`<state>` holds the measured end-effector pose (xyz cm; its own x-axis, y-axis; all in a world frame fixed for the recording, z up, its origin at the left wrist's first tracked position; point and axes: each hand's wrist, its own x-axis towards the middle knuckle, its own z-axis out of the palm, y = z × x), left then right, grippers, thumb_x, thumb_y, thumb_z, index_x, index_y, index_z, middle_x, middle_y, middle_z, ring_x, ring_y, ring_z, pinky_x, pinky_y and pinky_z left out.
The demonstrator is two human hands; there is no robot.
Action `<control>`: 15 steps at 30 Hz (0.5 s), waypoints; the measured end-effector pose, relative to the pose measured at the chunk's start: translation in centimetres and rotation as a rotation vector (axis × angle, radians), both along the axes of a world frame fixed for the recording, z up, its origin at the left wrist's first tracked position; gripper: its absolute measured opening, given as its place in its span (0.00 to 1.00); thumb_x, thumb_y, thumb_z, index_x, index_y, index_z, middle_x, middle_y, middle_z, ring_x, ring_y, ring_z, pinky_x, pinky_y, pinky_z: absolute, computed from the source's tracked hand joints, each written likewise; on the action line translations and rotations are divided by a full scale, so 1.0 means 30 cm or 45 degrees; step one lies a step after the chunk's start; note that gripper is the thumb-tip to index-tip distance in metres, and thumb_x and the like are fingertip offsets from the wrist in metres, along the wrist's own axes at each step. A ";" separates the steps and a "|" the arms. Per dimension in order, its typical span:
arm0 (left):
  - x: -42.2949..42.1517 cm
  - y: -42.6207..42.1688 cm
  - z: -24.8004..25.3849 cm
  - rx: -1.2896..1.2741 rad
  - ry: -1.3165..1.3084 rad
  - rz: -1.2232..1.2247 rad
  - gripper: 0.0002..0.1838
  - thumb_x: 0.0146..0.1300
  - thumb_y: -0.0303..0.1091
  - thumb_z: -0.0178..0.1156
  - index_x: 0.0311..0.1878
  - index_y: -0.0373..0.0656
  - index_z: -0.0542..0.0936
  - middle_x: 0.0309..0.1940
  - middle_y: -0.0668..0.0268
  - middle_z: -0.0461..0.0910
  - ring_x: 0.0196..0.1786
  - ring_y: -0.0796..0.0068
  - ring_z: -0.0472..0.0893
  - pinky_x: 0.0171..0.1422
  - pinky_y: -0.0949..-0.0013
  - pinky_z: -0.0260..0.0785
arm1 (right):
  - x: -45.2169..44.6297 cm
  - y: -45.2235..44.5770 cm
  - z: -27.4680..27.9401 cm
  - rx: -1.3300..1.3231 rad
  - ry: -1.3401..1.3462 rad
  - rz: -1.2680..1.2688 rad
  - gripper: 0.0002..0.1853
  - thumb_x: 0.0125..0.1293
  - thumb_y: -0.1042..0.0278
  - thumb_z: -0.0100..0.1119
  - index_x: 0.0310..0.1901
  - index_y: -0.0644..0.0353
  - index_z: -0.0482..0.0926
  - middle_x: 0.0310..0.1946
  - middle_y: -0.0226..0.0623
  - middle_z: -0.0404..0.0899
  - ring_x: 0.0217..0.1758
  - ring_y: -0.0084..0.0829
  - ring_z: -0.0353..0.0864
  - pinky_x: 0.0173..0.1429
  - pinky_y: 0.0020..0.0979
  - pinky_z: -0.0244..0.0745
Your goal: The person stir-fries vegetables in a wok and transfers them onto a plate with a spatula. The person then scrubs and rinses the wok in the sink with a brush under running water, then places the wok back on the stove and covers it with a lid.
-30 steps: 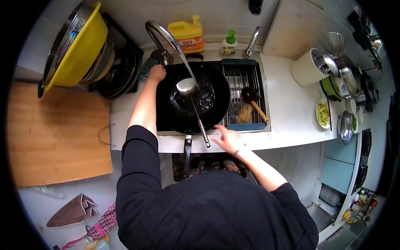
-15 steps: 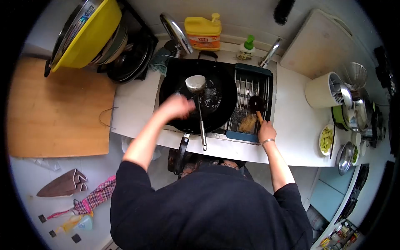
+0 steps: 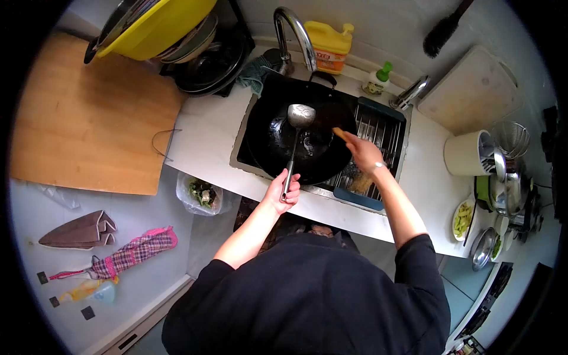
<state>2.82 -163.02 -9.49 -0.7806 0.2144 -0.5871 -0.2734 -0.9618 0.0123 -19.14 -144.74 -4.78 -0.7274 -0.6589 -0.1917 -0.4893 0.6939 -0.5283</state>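
Note:
A big black wok (image 3: 329, 163) sits over the sink with water in its bottom. Fingers of my left hand (image 3: 280, 192) are wrapped around the handle of a metal wok spatula (image 3: 302, 116), whose head lies over the wok. My right hand (image 3: 363, 154) is closed on a brush with a wooden handle (image 3: 339, 134), at the right side of the wok. The brush's dark head cannot be made out against the black wok.
A wire rack (image 3: 373, 131) spans the sink's right side, with a tan scrubber (image 3: 361, 183) on it. The faucet (image 3: 302, 34) arches behind the wok. A wooden board (image 3: 100, 118) stands left; a utensil holder (image 3: 464, 155) and a plate of cut green vegetables (image 3: 462, 220) stand right.
My left hand has come down and taken hold of the spatula's handle. My right hand has carried the brush left from the rack to the wok. The whole view has shifted and tilted.

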 end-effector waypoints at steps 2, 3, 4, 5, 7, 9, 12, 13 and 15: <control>0.041 -0.011 0.045 -0.009 0.031 -0.009 0.23 0.69 0.53 0.42 0.44 0.41 0.72 0.17 0.72 0.63 0.13 0.82 0.60 0.14 0.79 0.53 | -0.025 -0.141 -0.002 0.284 0.130 0.190 0.18 0.66 0.62 0.46 0.57 0.39 0.72 0.39 0.41 0.79 0.43 0.42 0.79 0.43 0.39 0.74; 0.070 -0.019 0.064 -0.017 0.043 -0.021 0.22 0.69 0.52 0.41 0.44 0.40 0.72 0.17 0.72 0.62 0.13 0.83 0.60 0.13 0.80 0.52 | -0.031 -0.196 -0.049 0.300 0.165 0.299 0.18 0.66 0.63 0.45 0.56 0.35 0.73 0.38 0.41 0.79 0.43 0.40 0.79 0.43 0.38 0.74; 0.101 -0.030 0.067 -0.006 0.067 -0.028 0.21 0.70 0.50 0.40 0.44 0.40 0.71 0.17 0.72 0.62 0.13 0.82 0.60 0.13 0.79 0.52 | -0.034 -0.244 -0.109 0.302 0.155 0.313 0.18 0.66 0.63 0.45 0.56 0.35 0.73 0.38 0.41 0.79 0.43 0.40 0.79 0.43 0.38 0.74; 0.128 -0.034 0.063 -0.005 0.057 -0.012 0.21 0.70 0.50 0.40 0.44 0.40 0.71 0.17 0.72 0.62 0.13 0.82 0.60 0.13 0.79 0.52 | -0.037 -0.293 -0.176 0.474 0.140 0.426 0.19 0.65 0.66 0.45 0.56 0.33 0.73 0.38 0.41 0.79 0.42 0.40 0.79 0.43 0.37 0.75; 0.175 -0.049 0.059 0.086 0.135 0.022 0.20 0.70 0.49 0.40 0.43 0.40 0.71 0.17 0.71 0.62 0.13 0.82 0.60 0.13 0.79 0.53 | -0.036 -0.365 -0.221 0.640 0.123 0.545 0.21 0.65 0.69 0.44 0.56 0.30 0.73 0.38 0.40 0.79 0.42 0.39 0.80 0.42 0.36 0.75; 0.199 -0.059 0.063 0.087 0.137 0.030 0.20 0.70 0.48 0.41 0.42 0.40 0.71 0.17 0.71 0.62 0.13 0.82 0.60 0.13 0.79 0.54 | -0.034 -0.405 -0.225 0.587 0.314 0.371 0.24 0.63 0.72 0.45 0.56 0.27 0.72 0.39 0.40 0.79 0.41 0.39 0.80 0.41 0.36 0.76; 0.218 -0.073 0.078 0.093 0.197 0.009 0.18 0.70 0.47 0.42 0.42 0.39 0.71 0.19 0.70 0.63 0.14 0.82 0.62 0.14 0.79 0.55 | -0.060 -0.407 -0.222 0.530 0.433 0.299 0.25 0.62 0.72 0.46 0.55 0.25 0.72 0.39 0.39 0.79 0.40 0.39 0.80 0.40 0.36 0.76; 0.218 -0.077 0.085 0.065 0.052 0.022 0.17 0.70 0.46 0.43 0.42 0.39 0.71 0.20 0.70 0.64 0.15 0.83 0.62 0.14 0.80 0.55 | -0.073 -0.393 -0.218 0.493 0.452 0.320 0.24 0.62 0.70 0.46 0.55 0.24 0.72 0.38 0.39 0.79 0.40 0.39 0.80 0.40 0.37 0.76; 0.221 -0.091 0.084 0.044 -0.088 0.036 0.17 0.70 0.45 0.44 0.42 0.39 0.71 0.22 0.70 0.64 0.16 0.83 0.62 0.15 0.81 0.56 | -0.062 -0.331 -0.167 0.431 0.351 0.421 0.21 0.63 0.66 0.47 0.54 0.24 0.73 0.35 0.37 0.80 0.39 0.38 0.80 0.39 0.37 0.75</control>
